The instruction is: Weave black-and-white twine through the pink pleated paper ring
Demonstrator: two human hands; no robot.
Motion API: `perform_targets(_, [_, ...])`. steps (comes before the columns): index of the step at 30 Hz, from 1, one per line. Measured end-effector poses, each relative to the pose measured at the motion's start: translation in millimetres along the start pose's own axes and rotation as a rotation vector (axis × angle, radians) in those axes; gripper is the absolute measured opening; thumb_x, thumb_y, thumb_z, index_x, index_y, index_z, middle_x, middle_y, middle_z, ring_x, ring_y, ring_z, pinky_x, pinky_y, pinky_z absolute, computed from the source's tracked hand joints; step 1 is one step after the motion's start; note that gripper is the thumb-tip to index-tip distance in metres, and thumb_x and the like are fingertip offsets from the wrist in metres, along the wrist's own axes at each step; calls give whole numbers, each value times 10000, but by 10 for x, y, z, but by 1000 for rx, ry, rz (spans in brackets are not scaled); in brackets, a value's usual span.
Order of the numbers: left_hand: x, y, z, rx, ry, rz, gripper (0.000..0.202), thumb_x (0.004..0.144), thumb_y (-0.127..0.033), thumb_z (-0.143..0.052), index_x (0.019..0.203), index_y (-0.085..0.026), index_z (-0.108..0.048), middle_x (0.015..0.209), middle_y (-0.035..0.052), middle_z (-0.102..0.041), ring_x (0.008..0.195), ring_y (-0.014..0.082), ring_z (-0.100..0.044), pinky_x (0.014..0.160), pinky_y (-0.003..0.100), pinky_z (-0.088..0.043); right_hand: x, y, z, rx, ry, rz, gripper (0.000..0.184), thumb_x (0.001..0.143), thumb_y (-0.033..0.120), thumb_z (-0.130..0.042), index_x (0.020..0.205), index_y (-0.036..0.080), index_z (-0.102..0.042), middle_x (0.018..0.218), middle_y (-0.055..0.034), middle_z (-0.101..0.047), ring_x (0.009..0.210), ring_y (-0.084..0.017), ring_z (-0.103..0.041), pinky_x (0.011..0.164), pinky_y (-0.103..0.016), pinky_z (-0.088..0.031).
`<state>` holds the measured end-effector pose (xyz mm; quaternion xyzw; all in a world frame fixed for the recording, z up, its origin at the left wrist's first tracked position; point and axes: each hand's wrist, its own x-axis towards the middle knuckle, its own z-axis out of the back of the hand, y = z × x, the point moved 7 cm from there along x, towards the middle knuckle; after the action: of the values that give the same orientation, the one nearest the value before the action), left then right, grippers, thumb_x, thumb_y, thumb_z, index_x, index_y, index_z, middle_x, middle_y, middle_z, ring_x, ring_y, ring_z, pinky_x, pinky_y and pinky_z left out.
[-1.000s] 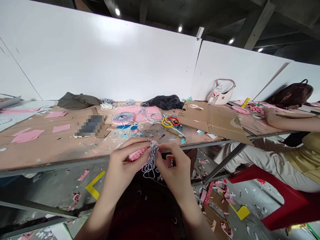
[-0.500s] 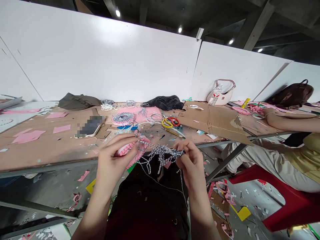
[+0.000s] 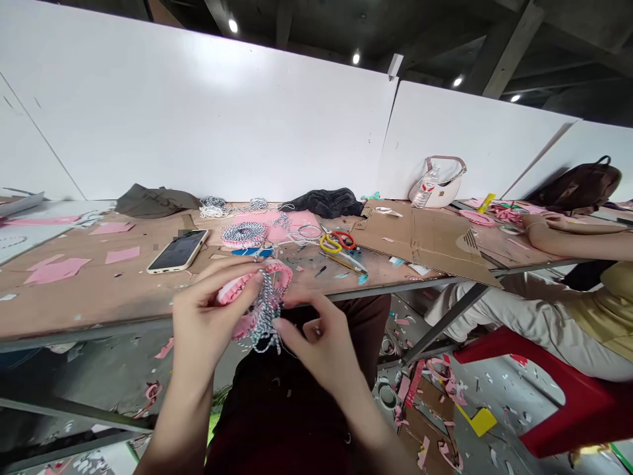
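My left hand (image 3: 210,310) is closed on a pink ring (image 3: 279,274) with a pleated edge, held just over the table's front edge. A tangled bundle of black-and-white twisted cord (image 3: 267,310) hangs across the ring, partly under my left thumb. My right hand (image 3: 324,343) is beside the bundle, thumb and fingers apart, their tips close to the cord; whether they touch it I cannot tell. Behind the hands lies a round pink piece wound with the same cord (image 3: 243,234). Scissors with yellow and red handles (image 3: 338,243) lie to its right.
A phone (image 3: 179,252) and pink paper scraps (image 3: 58,270) lie on the left of the table. Flat cardboard (image 3: 420,234), a bottle (image 3: 426,188) and a white bag (image 3: 448,191) are on the right. Another person's forearm (image 3: 578,241) rests farther right, above a red stool (image 3: 558,396).
My right hand has moved left towards the left hand and let the cord bundle out of its pinch. The bundle now hangs down at the pink ring.
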<state>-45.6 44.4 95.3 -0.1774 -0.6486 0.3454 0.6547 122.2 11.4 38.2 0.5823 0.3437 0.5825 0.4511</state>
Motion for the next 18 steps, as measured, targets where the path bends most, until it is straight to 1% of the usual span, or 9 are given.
perform_targets(2, [-23, -55, -67, 3, 15, -5, 112, 838, -206, -737, 875, -300, -785, 979, -2, -768, 988, 232, -700, 907, 414, -569, -17, 13, -140, -87, -28, 61, 269, 799, 305, -744, 1033, 214, -648, 1043, -31, -686, 569, -86, -463, 430, -215, -264])
perform_targets(4, [-47, -102, -106, 7, 10, -18, 116, 840, -190, -729, 869, -288, -784, 985, -5, -769, 983, 218, -701, 911, 396, -569, -26, 2, -203, -151, -65, 106, 248, 807, 281, -721, 1027, 216, -628, 1008, -30, -677, 654, -121, -535, 461, -222, -312])
perform_targets(5, [-57, -118, -115, 10, 1, -23, 117, 842, -184, -725, 864, -283, -784, 980, -4, -770, 977, 215, -701, 909, 390, -569, -27, -16, -214, -170, -74, 111, 220, 817, 263, -697, 1017, 215, -620, 985, -25, -673, 668, -129, -550, 483, -227, -338])
perform_targets(7, [-70, -129, -111, 18, -30, -16, 112, 844, -184, -722, 859, -276, -786, 973, 0, -770, 966, 215, -705, 901, 390, -573, -29, -62, -211, -176, -67, 94, 186, 828, 217, -642, 1012, 213, -611, 969, -15, -671, 630, -117, -538, 514, -233, -370])
perform_targets(9, [-69, -109, -81, 15, -74, 1, 105, 844, -189, -726, 857, -273, -786, 975, 2, -769, 962, 217, -707, 895, 399, -572, -30, -116, -179, -119, -42, 43, 189, 816, 179, -605, 1002, 207, -617, 958, -6, -670, 547, -87, -481, 497, -226, -363])
perform_targets(12, [-42, -39, 13, 1, -148, -8, 118, 834, -180, -748, 867, -285, -789, 966, -6, -768, 959, 213, -704, 883, 400, -566, -37, -174, -70, 28, -35, -43, 194, 783, 155, -604, 970, 193, -638, 913, 4, -658, 465, -47, -376, 433, -204, -295])
perform_targets(14, [-12, 33, 104, 0, -193, -23, 141, 824, -169, -765, 884, -293, -795, 959, -15, -768, 957, 212, -702, 881, 401, -563, -41, -172, 51, 100, -75, -48, 205, 764, 148, -615, 962, 192, -645, 907, 8, -645, 458, -36, -337, 417, -198, -247])
perform_targets(16, [22, 121, 212, 5, -242, -12, 153, 823, -165, -773, 907, -290, -801, 977, -21, -772, 973, 220, -700, 896, 414, -557, -47, -153, 198, 163, -140, -21, 204, 761, 162, -628, 961, 199, -643, 914, 2, -634, 496, -48, -372, 427, -199, -227])
perform_targets(18, [46, 190, 332, 6, -319, 7, 134, 816, -175, -786, 899, -278, -809, 963, -20, -779, 979, 239, -702, 879, 428, -559, -58, -158, 329, 246, -191, -26, 177, 786, 206, -640, 963, 207, -639, 910, -6, -619, 527, -62, -396, 440, -203, -213])
